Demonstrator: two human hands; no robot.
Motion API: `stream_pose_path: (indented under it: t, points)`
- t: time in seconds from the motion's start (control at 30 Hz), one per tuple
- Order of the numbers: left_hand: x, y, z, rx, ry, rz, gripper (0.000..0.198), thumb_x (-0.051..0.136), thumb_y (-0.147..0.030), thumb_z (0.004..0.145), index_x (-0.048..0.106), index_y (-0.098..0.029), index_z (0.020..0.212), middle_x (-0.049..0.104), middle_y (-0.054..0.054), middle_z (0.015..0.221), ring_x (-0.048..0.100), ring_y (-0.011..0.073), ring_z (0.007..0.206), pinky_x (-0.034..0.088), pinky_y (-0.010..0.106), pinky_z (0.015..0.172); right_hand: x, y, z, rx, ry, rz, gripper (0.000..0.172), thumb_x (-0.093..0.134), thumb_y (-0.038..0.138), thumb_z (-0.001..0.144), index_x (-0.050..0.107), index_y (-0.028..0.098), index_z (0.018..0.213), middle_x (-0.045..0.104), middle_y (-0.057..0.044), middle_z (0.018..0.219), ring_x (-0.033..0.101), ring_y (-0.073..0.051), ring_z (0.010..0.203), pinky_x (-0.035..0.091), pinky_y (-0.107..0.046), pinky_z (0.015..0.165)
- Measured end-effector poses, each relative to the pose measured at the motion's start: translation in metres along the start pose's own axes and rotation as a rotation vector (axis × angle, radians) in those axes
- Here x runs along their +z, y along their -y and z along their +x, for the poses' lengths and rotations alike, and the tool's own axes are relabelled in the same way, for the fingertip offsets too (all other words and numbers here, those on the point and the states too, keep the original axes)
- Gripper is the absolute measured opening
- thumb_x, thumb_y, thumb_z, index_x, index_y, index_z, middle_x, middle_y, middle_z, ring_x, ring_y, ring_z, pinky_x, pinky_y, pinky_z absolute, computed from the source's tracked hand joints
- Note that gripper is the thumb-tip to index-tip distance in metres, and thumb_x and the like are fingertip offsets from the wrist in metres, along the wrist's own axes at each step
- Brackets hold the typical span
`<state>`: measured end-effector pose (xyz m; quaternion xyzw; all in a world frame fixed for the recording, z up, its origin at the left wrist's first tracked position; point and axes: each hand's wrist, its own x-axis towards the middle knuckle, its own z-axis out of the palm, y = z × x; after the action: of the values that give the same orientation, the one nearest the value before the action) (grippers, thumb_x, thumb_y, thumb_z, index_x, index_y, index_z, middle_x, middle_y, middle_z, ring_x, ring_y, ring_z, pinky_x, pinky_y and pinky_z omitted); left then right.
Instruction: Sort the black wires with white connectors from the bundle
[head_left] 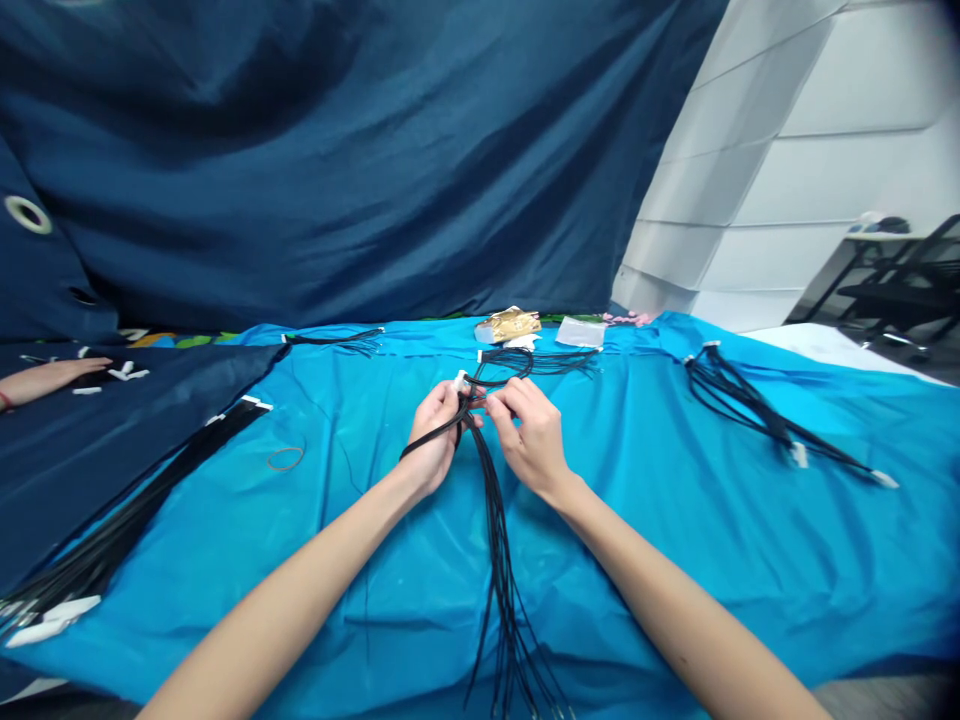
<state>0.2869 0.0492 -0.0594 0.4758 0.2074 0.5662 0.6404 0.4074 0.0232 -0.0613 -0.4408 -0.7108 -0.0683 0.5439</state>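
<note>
My left hand and my right hand meet over the middle of the bright blue cloth. Both are closed on a bundle of thin black wires that trails toward me and fans out near the table's front edge. A small white connector sticks up above my left fingers. The fingers of my right hand pinch the wires just beside it. The bundle loops away behind the hands toward the far side.
Another black wire bundle with white connectors lies at the right, a long one at the left on dark cloth. A rubber band lies left of my hands. Small packets sit at the far edge. Another person's hand rests far left.
</note>
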Motion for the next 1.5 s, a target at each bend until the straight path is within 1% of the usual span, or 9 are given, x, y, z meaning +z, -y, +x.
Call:
stream_pose_path:
  t: [0.2,0.33,0.6,0.77,0.87,0.93,1.03,1.17,1.5]
  points:
    - [0.0043,-0.0015,-0.0018,0.021,-0.025,0.048,0.024,0.059,-0.037,0.077,0.055,-0.014,0.079,0.061,0.006,0.085,0.058,0.0146,0.078,0.043,0.020,0.057,0.0004,0.0010,0.0002,0.051,0.005,0.062,0.029,0.039,0.027,0.090,0.056,0.018,0.068,0.050,-0.001,0.065,0.044,-0.013,0.065,0.034,-0.026,0.062]
    - [0.0053,-0.0013,-0.0019,0.030,-0.038,0.060,0.025,0.059,-0.039,0.077,0.055,-0.014,0.079,0.061,0.005,0.085,0.057,0.0138,0.076,0.042,0.020,0.057,0.0004,0.0010,0.0002,0.050,0.006,0.056,0.029,0.039,0.027,0.090,0.054,0.019,0.067,0.049,-0.001,0.064,0.044,-0.013,0.065,0.034,-0.026,0.061]
    - [0.0018,0.0039,-0.0004,0.070,-0.036,0.110,0.029,0.058,-0.043,0.076,0.056,-0.015,0.079,0.061,0.004,0.083,0.055,0.0123,0.070,0.042,0.020,0.058,0.0008,0.0015,-0.0009,-0.004,-0.009,-0.033,0.029,0.039,0.026,0.090,0.052,0.019,0.065,0.050,-0.001,0.065,0.043,-0.013,0.065,0.034,-0.026,0.061]
    - [-0.0017,0.0069,0.0006,0.098,-0.047,0.172,0.026,0.058,-0.041,0.077,0.058,-0.015,0.079,0.059,0.002,0.078,0.052,0.0108,0.068,0.041,0.019,0.062,-0.0007,0.0045,-0.0002,-0.072,-0.049,-0.174,0.026,0.041,0.024,0.088,0.055,0.019,0.066,0.051,-0.002,0.064,0.041,-0.014,0.065,0.033,-0.028,0.062]
    - [-0.0024,0.0070,0.0002,0.072,-0.030,0.191,0.026,0.059,-0.041,0.075,0.059,-0.015,0.080,0.057,0.001,0.076,0.049,0.0099,0.067,0.040,0.017,0.060,-0.0024,0.0041,0.0005,-0.091,-0.103,-0.249,0.022,0.047,0.027,0.086,0.057,0.020,0.067,0.055,-0.005,0.073,0.043,-0.017,0.073,0.035,-0.030,0.066]
    - [-0.0023,0.0067,-0.0002,0.049,0.008,0.194,0.028,0.060,-0.042,0.075,0.059,-0.015,0.081,0.055,0.000,0.072,0.048,0.0092,0.063,0.039,0.018,0.058,-0.0032,0.0028,0.0013,-0.109,-0.103,-0.214,0.020,0.049,0.026,0.085,0.057,0.020,0.068,0.060,-0.006,0.089,0.046,-0.019,0.086,0.037,-0.033,0.074]
    - [-0.0017,0.0063,-0.0008,0.005,0.054,0.179,0.027,0.060,-0.042,0.075,0.057,-0.015,0.080,0.053,-0.001,0.068,0.048,0.0090,0.059,0.039,0.019,0.058,-0.0036,0.0007,0.0026,-0.143,-0.024,-0.081,0.021,0.047,0.022,0.085,0.055,0.020,0.066,0.061,-0.002,0.107,0.047,-0.020,0.100,0.036,-0.037,0.085]
    - [-0.0005,0.0060,-0.0013,-0.032,0.061,0.155,0.028,0.061,-0.041,0.074,0.056,-0.015,0.081,0.054,-0.001,0.069,0.048,0.0087,0.056,0.040,0.020,0.055,-0.0027,-0.0004,0.0039,-0.111,0.007,0.031,0.022,0.046,0.019,0.086,0.052,0.020,0.065,0.064,0.001,0.106,0.050,-0.017,0.097,0.037,-0.035,0.087]
    - [0.0027,0.0063,-0.0034,-0.058,0.043,0.137,0.029,0.061,-0.042,0.074,0.056,-0.014,0.079,0.052,-0.001,0.067,0.047,0.0086,0.055,0.040,0.021,0.052,-0.0034,-0.0019,0.0050,-0.075,0.046,0.061,0.021,0.047,0.016,0.084,0.050,0.019,0.063,0.065,0.001,0.103,0.051,-0.016,0.093,0.037,-0.035,0.084]
